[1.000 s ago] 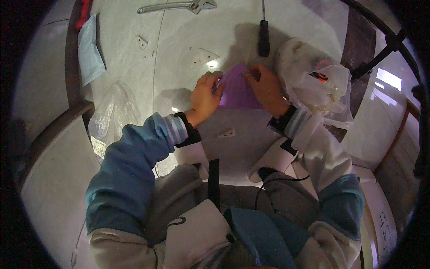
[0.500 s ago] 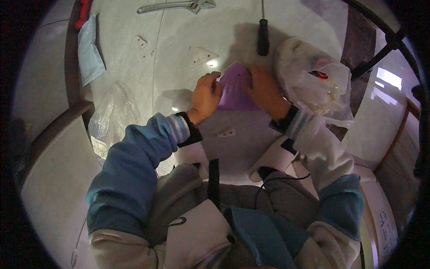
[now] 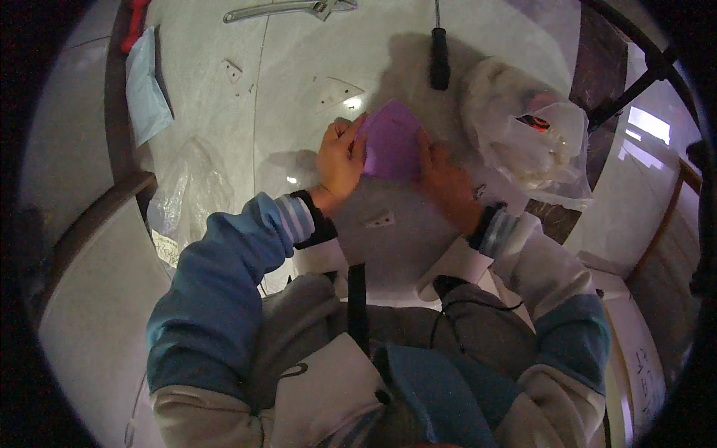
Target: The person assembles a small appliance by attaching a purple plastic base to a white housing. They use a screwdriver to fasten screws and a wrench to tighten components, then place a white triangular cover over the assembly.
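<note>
A purple, flat-looking piece with a pointed top (image 3: 393, 140) is held between my two hands over the pale surface; I cannot tell its exact kind. My left hand (image 3: 341, 158) is closed on its left edge, thumb toward the near side. On the opposite edge my right hand (image 3: 446, 183) grips it, the fingers slightly blurred. Just beyond lies a white triangular plate with small holes (image 3: 341, 94). A similar small plate (image 3: 381, 219) lies nearer to me, below the purple piece, and another (image 3: 233, 72) sits farther left.
An adjustable wrench (image 3: 287, 10) and a black-handled screwdriver (image 3: 439, 61) lie at the far side. To the right is a white plastic bag with things inside (image 3: 549, 153). A crumpled clear bag (image 3: 190, 187), a pale blue packet (image 3: 146, 93) and a red object (image 3: 134, 28) are on the left.
The purple piece has turned and tilted, now showing a narrower, flatter face. My right hand has shifted down toward me along its right edge; my left hand has barely moved.
</note>
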{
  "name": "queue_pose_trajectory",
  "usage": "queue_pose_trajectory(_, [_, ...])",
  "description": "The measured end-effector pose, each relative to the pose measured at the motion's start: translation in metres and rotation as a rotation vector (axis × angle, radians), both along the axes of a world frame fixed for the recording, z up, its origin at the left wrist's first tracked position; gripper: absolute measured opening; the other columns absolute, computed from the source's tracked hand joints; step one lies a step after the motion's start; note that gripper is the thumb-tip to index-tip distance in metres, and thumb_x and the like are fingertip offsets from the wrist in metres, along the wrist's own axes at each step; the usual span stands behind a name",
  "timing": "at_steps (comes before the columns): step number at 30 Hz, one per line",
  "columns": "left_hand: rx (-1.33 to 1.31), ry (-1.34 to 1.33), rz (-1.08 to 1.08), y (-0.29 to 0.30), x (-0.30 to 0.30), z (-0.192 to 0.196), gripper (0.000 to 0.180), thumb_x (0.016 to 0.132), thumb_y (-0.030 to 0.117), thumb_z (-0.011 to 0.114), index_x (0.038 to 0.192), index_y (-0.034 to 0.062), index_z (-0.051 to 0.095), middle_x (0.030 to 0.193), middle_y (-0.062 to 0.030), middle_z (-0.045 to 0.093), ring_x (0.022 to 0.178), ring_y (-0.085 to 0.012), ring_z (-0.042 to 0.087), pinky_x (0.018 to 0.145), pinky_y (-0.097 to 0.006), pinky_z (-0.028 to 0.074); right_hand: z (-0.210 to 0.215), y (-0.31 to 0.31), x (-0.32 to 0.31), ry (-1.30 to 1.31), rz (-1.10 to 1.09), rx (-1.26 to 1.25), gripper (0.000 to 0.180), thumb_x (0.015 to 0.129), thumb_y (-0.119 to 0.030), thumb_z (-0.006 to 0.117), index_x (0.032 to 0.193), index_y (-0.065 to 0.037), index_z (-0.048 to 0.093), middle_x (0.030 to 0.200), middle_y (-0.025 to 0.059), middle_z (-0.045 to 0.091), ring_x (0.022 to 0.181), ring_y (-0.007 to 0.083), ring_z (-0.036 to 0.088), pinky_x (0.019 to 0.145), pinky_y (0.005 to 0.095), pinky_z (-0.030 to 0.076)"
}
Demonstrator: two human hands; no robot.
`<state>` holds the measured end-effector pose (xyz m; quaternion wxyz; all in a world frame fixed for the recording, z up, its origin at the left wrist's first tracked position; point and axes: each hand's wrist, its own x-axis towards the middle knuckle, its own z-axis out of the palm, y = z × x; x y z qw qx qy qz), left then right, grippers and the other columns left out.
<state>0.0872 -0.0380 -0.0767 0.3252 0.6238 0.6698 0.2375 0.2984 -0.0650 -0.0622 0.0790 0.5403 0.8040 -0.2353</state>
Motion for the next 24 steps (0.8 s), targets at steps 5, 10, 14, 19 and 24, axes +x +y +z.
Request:
queue_pose_trajectory(5, [-0.009, 0.099, -0.018, 0.003, 0.003, -0.002, 0.028, 0.085, 0.020, 0.062, 0.112, 0.0132, 0.066, 0.090, -0.0075, 0.059, 0.078, -0.0253, 0.059, 0.065, -0.037, 0.049, 0.003, 0.003, -0.001, 0.025, -0.045, -0.019, 0.099, 0.072, -0.038, 0.074, 0.146, -0.005, 0.016, 0.119, 0.0185, 0.048, 0.077, 0.0319, 0.065, 0.058, 0.0383, 0.055])
queue_pose_trajectory(10, [-0.084, 0.097, -0.020, 0.003, 0.005, -0.004, 0.027, 0.085, 0.020, 0.062, 0.109, 0.0118, 0.067, 0.088, -0.0081, 0.059, 0.081, -0.0256, 0.059, 0.067, -0.038, 0.049, 0.004, 0.010, 0.012, 0.046, 0.019, -0.075, 0.099, 0.073, -0.035, 0.074, 0.146, -0.004, 0.015, 0.121, 0.0193, 0.047, 0.077, 0.0332, 0.065, 0.058, 0.0403, 0.055])
queue_pose_trajectory(14, [-0.072, 0.113, -0.055, 0.009, 0.005, -0.002, 0.025, 0.084, 0.020, 0.063, 0.107, 0.0100, 0.068, 0.086, -0.0087, 0.059, 0.081, -0.0268, 0.058, 0.067, -0.039, 0.048, 0.005, 0.016, 0.015, 0.069, 0.035, -0.086, 0.090, 0.078, -0.033, 0.069, 0.145, -0.002, 0.017, 0.118, 0.0209, 0.050, 0.073, 0.0344, 0.065, 0.060, 0.0417, 0.055])
queue_pose_trajectory(19, [-0.141, 0.052, -0.039, 0.002, 0.000, 0.011, 0.030, 0.084, 0.020, 0.063, 0.112, 0.0093, 0.062, 0.084, -0.0098, 0.059, 0.079, -0.0275, 0.058, 0.068, -0.039, 0.047, 0.002, 0.019, 0.021, 0.117, 0.040, -0.191, 0.085, 0.078, -0.038, 0.069, 0.144, -0.006, 0.025, 0.116, 0.0190, 0.049, 0.075, 0.0345, 0.063, 0.065, 0.0427, 0.054])
queue_pose_trajectory(24, [-0.175, 0.095, -0.020, 0.002, 0.004, 0.010, 0.036, 0.085, 0.022, 0.063, 0.119, 0.0122, 0.055, 0.089, -0.0096, 0.061, 0.080, -0.0282, 0.059, 0.071, -0.038, 0.048, -0.013, 0.031, 0.019, 0.141, 0.081, 0.243, 0.072, 0.082, -0.041, 0.064, 0.138, -0.005, 0.036, 0.112, 0.0179, 0.052, 0.075, 0.0336, 0.063, 0.061, 0.0414, 0.054])
